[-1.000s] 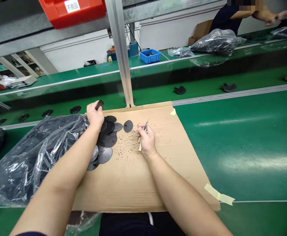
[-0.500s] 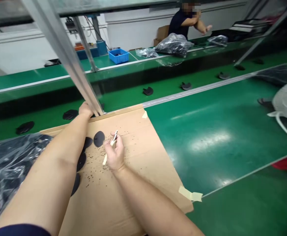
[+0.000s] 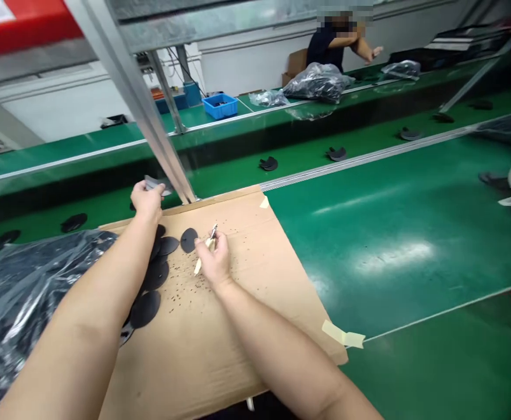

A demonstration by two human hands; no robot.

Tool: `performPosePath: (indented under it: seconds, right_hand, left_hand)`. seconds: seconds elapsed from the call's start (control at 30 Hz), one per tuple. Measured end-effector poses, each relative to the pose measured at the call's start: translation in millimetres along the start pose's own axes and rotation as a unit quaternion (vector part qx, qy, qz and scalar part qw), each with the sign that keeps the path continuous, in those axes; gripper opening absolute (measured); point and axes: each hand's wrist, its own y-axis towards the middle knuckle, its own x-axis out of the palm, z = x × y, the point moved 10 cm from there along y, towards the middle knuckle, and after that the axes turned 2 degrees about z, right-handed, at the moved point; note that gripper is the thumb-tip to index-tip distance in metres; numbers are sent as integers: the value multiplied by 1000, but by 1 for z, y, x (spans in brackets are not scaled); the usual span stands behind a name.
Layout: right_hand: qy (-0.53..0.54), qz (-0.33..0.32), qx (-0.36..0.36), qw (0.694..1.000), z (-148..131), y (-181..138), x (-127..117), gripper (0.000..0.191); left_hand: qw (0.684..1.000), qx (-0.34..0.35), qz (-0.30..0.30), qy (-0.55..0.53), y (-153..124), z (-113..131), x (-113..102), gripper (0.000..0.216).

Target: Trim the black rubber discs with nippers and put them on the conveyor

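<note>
My left hand (image 3: 147,198) is stretched to the far edge of the cardboard sheet (image 3: 238,326), fingers closed on a dark round plastic disc (image 3: 156,185) held over the conveyor belt (image 3: 107,204). My right hand (image 3: 214,256) rests on the cardboard, closed round a small knife with a pale handle (image 3: 205,251), its blade close to a single black disc (image 3: 188,240). A pile of black discs (image 3: 153,280) lies under my left forearm. Small dark trimmings are scattered on the cardboard.
A clear plastic bag of black parts (image 3: 14,291) lies at the left. An aluminium post (image 3: 150,116) rises from the cardboard's far edge. Black discs (image 3: 268,164) ride the belt. A blue bin (image 3: 221,105) and another person (image 3: 338,41) with bags are across the line.
My left hand carried a disc from the pile out past the cardboard's far edge to the belt. My head turned right. My right hand kept the knife in place.
</note>
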Motion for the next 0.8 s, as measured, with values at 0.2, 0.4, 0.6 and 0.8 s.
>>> performPosePath:
  seconds: [0.2, 0.4, 0.6, 0.8]
  right_hand:
    - [37, -74, -101, 991, -29, -2, 5, 44]
    - [-205, -209, -328, 898, -72, -46, 30, 45]
    - [-337, -268, -403, 808, -68, -70, 47, 42]
    - [-354, -255, -463, 772, -74, -79, 49, 38]
  left_hand:
    - [952, -166, -105, -235, -120, 7, -53, 35]
    - [908, -209, -94, -350, -188, -19, -86, 43]
    - [882, -226, -108, -398, -192, -28, -79, 52]
    - [885, -227, -98, -395, -190, -32, -83, 50]
